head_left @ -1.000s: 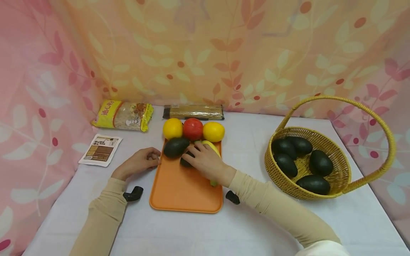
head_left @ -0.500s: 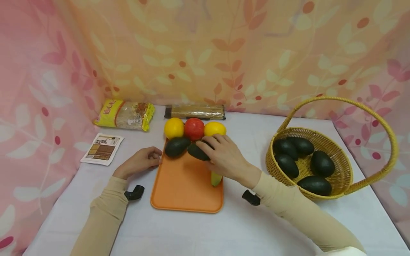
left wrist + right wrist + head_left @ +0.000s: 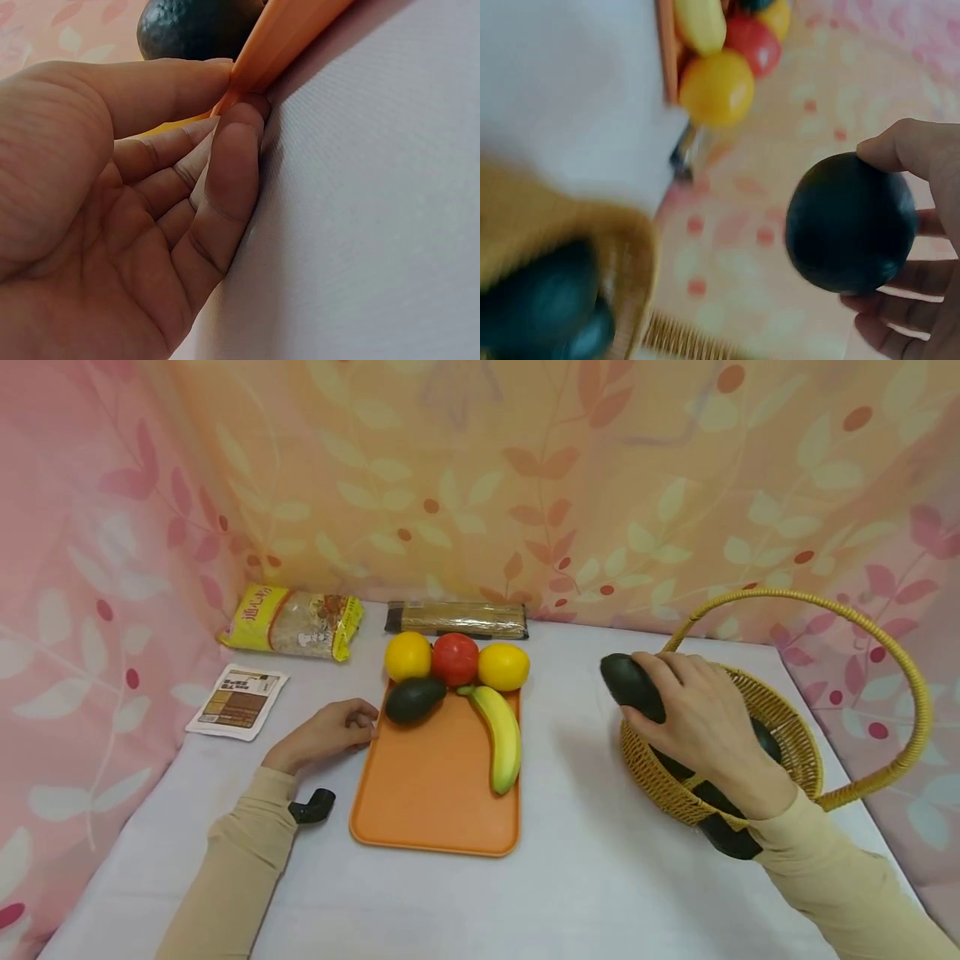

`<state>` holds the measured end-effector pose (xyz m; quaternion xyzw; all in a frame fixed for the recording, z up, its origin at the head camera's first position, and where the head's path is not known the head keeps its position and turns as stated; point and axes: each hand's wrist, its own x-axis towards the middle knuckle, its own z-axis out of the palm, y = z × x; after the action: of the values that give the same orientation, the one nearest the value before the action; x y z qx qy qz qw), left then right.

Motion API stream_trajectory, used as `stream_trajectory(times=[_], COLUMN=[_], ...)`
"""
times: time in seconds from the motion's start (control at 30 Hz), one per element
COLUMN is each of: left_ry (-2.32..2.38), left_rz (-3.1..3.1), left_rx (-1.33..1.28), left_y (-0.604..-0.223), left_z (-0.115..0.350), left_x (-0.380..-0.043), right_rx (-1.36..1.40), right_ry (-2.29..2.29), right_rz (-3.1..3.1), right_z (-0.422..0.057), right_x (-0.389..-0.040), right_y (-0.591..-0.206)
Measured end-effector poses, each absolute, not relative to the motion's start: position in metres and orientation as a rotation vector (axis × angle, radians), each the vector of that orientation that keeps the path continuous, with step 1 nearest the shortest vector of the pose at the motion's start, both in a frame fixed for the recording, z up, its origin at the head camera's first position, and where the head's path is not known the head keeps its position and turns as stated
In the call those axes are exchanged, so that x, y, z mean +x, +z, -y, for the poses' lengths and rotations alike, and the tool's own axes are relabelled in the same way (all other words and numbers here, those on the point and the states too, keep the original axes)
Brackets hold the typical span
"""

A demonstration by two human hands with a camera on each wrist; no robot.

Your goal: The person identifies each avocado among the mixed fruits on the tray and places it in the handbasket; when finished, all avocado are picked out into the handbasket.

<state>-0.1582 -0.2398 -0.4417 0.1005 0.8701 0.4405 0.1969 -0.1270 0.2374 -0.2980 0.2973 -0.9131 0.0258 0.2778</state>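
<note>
My right hand [image 3: 701,722] grips a dark green avocado [image 3: 632,687] at the near-left rim of the yellow wicker basket [image 3: 637,777]; the right wrist view shows thumb and fingers around this avocado [image 3: 851,223]. More avocados [image 3: 765,742] lie in the basket, partly hidden by the hand. My left hand [image 3: 330,735] pinches the left edge of the orange tray [image 3: 427,802], thumb on the rim [image 3: 251,64] in the left wrist view. One avocado [image 3: 415,701] and a banana [image 3: 498,739] lie on the tray, below a red fruit [image 3: 455,659] between two yellow fruits [image 3: 408,657].
A yellow food bag [image 3: 292,622], a flat white-and-brown packet [image 3: 237,702] and a clear-wrapped bundle of thin sticks [image 3: 457,619] lie around the tray. The basket's tall handle [image 3: 892,668] arches over it. A patterned curtain [image 3: 480,485] stands behind.
My right hand has lifted the avocado off the tray beside the banana and carried it right to the basket, uncovering the banana. My left hand has stayed at the tray's edge.
</note>
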Motion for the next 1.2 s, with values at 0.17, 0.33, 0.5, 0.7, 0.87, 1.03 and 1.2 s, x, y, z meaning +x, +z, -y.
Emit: stream_trajectory(times=[0.17, 0.33, 0.5, 0.7, 0.87, 1.03, 1.2], left_ry=[1.229, 1.235, 1.242, 1.238, 1.241, 1.239, 1.232], left_rz=[-2.444, -2.44, -2.436, -2.435, -2.435, -2.429, -2.437], left_rx=[0.302, 0.307, 0.304, 0.291, 0.286, 0.282, 0.284], left_y=[-0.442, -0.44, -0.44, -0.44, -0.442, -0.443, -0.441], left_z=[0.239, 0.239, 0.239, 0.239, 0.239, 0.239, 0.239], left_x=[-0.158, -0.157, -0.157, -0.157, -0.157, -0.157, -0.157], right_rx=[0.658, 0.522, 0.457, 0.34, 0.347, 0.345, 0.38], right_ry=[-0.018, -0.09, -0.145, -0.167, -0.161, -0.133, -0.183], right_rz=[2.549, 2.748, 2.903, 3.201, 3.27, 3.298, 3.29], right_z=[-0.281, -0.313, -0.34, -0.356, -0.362, -0.366, -0.364], right_x=[-0.119, -0.112, -0.111, -0.112, -0.113, -0.114, -0.115], right_y=[-0.296, -0.303, -0.312, -0.314, -0.315, -0.314, -0.314])
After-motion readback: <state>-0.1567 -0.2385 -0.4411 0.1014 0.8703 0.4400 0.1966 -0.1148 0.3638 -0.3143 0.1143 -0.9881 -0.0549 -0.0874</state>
